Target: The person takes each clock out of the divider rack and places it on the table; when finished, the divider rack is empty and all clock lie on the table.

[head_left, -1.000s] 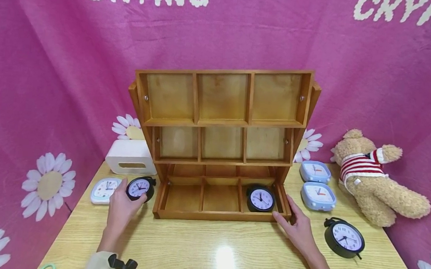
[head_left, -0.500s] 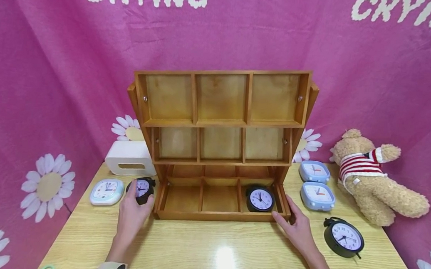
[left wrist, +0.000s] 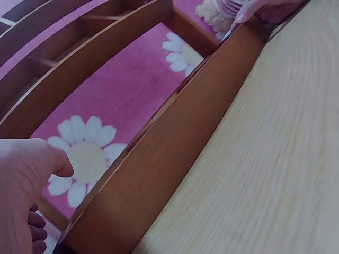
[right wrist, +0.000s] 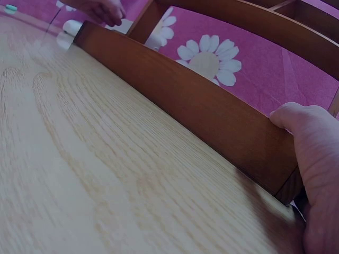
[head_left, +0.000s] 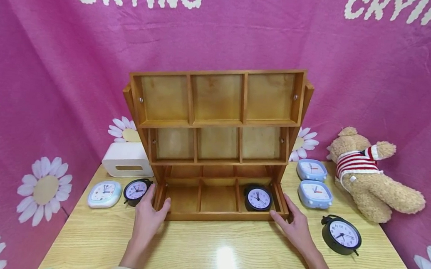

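Note:
A tiered wooden display shelf [head_left: 209, 217] with several compartments stands on the table. A black round alarm clock [head_left: 258, 198] sits in its bottom right compartment. My right hand [head_left: 297, 227] grips the shelf's front right corner, thumb on the front board [right wrist: 212, 100] and fingers along the side. At the front left corner is my left hand [head_left: 146, 219], holding nothing, its thumb apart from the board in the left wrist view. Its fingers reach between the shelf and another black alarm clock [head_left: 135, 190], partly hiding that clock.
Left of the shelf are a white-and-pale-blue clock [head_left: 104, 194] and a white box [head_left: 127, 159] with a slot. On the right are two blue clocks [head_left: 315, 194], a third black alarm clock [head_left: 341, 235] and a teddy bear [head_left: 366, 174]. A pink curtain [head_left: 223, 26] hangs behind.
My left hand has let go of the left black alarm clock and moved right to the shelf's left corner. The clock stays beside the shelf. My right hand keeps its hold.

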Available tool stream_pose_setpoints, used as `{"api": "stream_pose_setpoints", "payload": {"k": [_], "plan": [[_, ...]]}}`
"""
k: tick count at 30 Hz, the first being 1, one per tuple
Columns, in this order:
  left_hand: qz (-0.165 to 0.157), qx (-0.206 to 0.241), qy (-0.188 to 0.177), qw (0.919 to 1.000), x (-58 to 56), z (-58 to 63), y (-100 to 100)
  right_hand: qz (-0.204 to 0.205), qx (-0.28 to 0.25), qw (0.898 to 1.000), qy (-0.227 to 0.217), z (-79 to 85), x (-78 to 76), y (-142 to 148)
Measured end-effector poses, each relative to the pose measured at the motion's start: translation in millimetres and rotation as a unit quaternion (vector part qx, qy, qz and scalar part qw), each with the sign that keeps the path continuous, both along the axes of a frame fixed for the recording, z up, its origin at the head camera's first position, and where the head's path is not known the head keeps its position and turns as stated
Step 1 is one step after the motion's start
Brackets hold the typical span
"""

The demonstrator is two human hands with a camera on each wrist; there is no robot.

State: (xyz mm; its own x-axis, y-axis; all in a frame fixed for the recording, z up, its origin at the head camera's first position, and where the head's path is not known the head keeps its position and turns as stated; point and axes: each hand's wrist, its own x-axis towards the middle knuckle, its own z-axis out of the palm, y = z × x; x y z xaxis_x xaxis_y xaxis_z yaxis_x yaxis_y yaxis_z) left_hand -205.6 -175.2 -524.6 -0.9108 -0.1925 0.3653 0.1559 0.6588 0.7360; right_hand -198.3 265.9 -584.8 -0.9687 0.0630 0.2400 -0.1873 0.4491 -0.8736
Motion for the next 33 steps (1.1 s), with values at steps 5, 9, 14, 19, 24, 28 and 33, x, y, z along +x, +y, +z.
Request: {"api": "stream_pose_setpoints", "payload": {"k": [5, 9, 14, 19, 24, 28, 33], "plan": [[-0.014, 0.005, 0.014, 0.9998, -0.5, -2.9, 18, 0.005, -0.006, 1.000, 0.006, 1.3, 0.3, 0], [-0.032, 0.013, 0.016, 0.9993, -1.0, -3.4, 33, 0.003, -0.008, 1.000, 0.010, 1.2, 0.0, 0], [-0.060, 0.012, 0.037, 0.9974, -1.6, -4.0, 53, 0.007, -0.008, 1.000, 0.014, 0.9, -0.4, 0], [-0.102, 0.008, 0.026, 0.9945, -3.2, -2.6, 75, 0.006, -0.007, 1.000, 0.011, -1.3, -1.1, 1], [-0.142, 0.015, 0.006, 0.9897, -4.1, 0.6, 98, 0.003, -0.003, 1.000, 0.010, -2.0, -0.7, 1], [-0.164, 0.019, -0.007, 0.9863, -4.5, 2.3, 113, 0.001, 0.006, 1.000, 0.006, -1.5, -0.1, 1], [-0.185, 0.024, -0.014, 0.9823, -7.0, 1.2, 132, 0.002, 0.007, 1.000, 0.001, 0.0, 0.9, 0]]}}
